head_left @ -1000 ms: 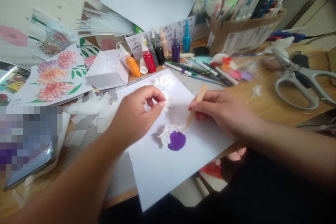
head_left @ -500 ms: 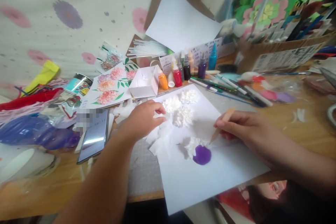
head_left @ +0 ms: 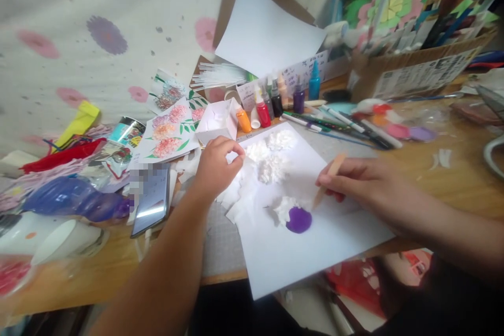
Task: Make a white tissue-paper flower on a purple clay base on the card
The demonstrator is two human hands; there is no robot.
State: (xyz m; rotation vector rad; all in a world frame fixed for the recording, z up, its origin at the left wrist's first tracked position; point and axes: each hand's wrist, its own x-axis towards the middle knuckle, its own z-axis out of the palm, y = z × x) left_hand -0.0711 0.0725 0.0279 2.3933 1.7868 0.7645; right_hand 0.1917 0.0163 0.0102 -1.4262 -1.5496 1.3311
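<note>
My right hand point(head_left: 350, 181) grips a wooden craft stick point(head_left: 336, 164), its lower tip pointing down beside a purple disc point(head_left: 300, 220) on a white sheet of paper point(head_left: 271, 268). White crumpled paper bits point(head_left: 284, 209) cover the disc's upper left edge. Thumb and forefinger of my left hand point(head_left: 220, 165) meet in a pinch above the sheet's left edge; whatever is between them is too small to make out. Under and beside that hand lie loose white paper pieces point(head_left: 238, 205). Several fluffy white paper clusters point(head_left: 273, 168) rest on the upper part of the sheet.
Behind the sheet stand small paint bottles point(head_left: 263, 110) and a white open box point(head_left: 218, 123). Pens point(head_left: 346, 123) lie at the back right, near a cardboard box point(head_left: 425, 73) of brushes. A phone point(head_left: 151, 202) and a white cup point(head_left: 66, 244) are on the left.
My left thumb and forefinger, apart before, have closed together. The stick stays in my right hand near the purple disc. The whole view has shifted slightly.
</note>
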